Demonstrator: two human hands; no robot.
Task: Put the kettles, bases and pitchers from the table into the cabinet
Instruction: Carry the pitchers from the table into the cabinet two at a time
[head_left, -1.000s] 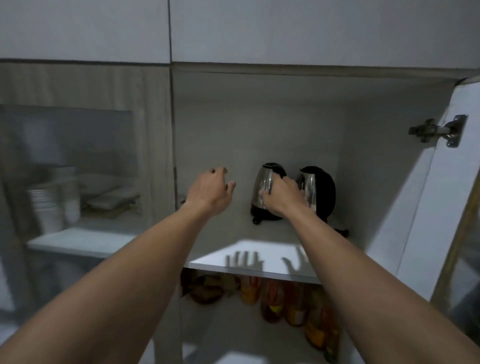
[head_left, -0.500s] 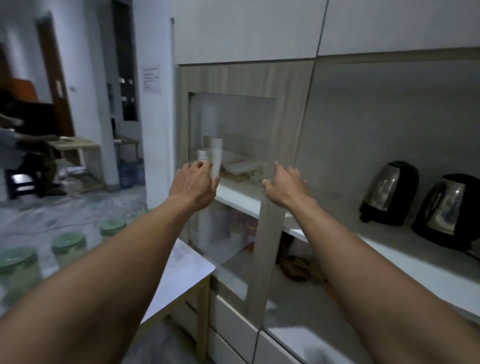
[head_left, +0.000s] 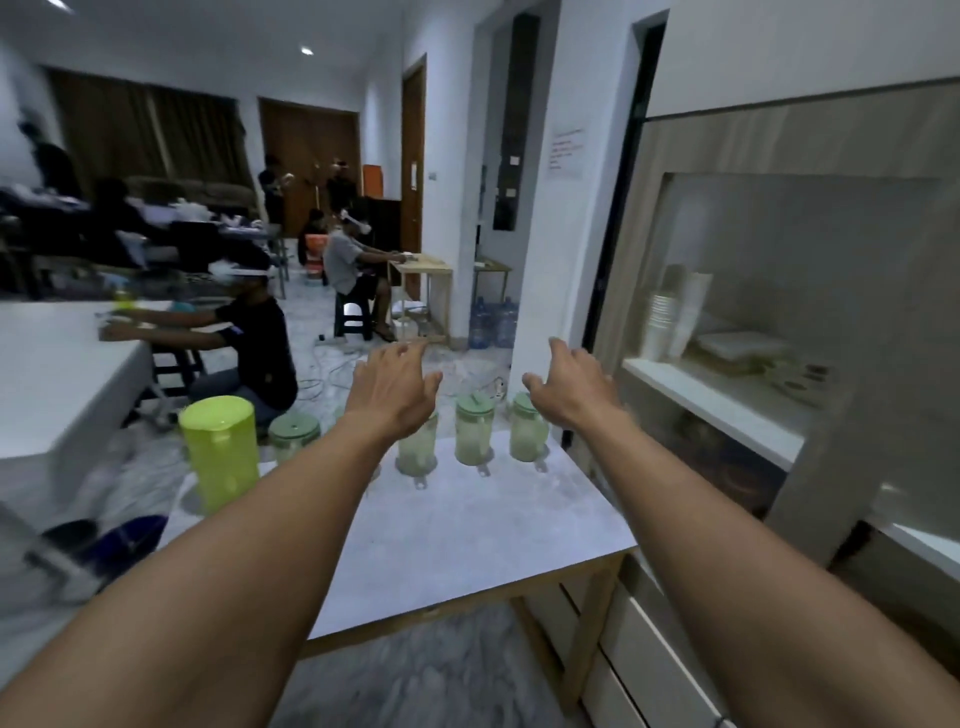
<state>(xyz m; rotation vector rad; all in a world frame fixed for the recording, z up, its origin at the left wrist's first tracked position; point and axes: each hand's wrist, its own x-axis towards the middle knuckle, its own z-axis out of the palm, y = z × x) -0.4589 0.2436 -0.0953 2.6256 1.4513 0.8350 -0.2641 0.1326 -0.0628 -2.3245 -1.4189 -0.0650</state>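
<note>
A white table (head_left: 483, 535) stands in front of me with several pitchers along its far edge. A bright yellow-green pitcher (head_left: 221, 451) stands at the left. Pale pitchers with green lids stand in a row: one (head_left: 294, 437) beside the yellow one, one (head_left: 416, 451) partly behind my left wrist, one (head_left: 473, 427) in the middle, one (head_left: 528, 427) at the right. My left hand (head_left: 390, 387) and my right hand (head_left: 570, 382) hover above that row, fingers spread, holding nothing. The cabinet (head_left: 810, 332) is at my right; the kettles are out of view.
A dark blue round object (head_left: 122, 540) lies blurred at the table's left corner. Behind the cabinet's glass, stacked cups (head_left: 670, 312) and trays sit on a shelf. People sit at other tables across the room, the nearest (head_left: 254, 343) just beyond the pitchers. Water bottles (head_left: 491, 322) stand by the wall.
My view has swung left from the open cabinet shelf with two kettles to the table. My right hand let go of a kettle; both hands now reach over the pitchers.
</note>
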